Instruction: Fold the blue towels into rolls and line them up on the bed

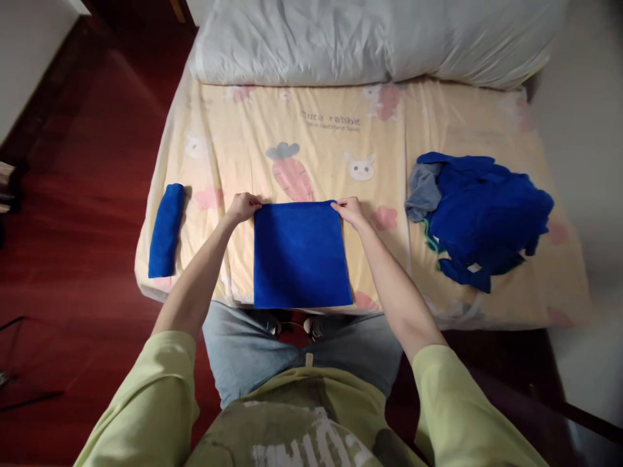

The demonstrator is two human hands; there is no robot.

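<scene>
I see my left hand (242, 207) and right hand (351, 211) pinching the far corners of the blue towel (300, 254), flat on the bed (316, 130) above a red floor (87, 162).

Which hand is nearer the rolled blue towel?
Left. The left hand grips the flat towel at its far corner toward the rolled towel; the right hand grips the opposite far corner, farther away.

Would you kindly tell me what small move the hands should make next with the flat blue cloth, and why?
Probably start rolling the far edge toward the body: the left hand and right hand pinch the far corners of the blue cloth, which lies flat, and a rolled cloth rests at left.
</scene>
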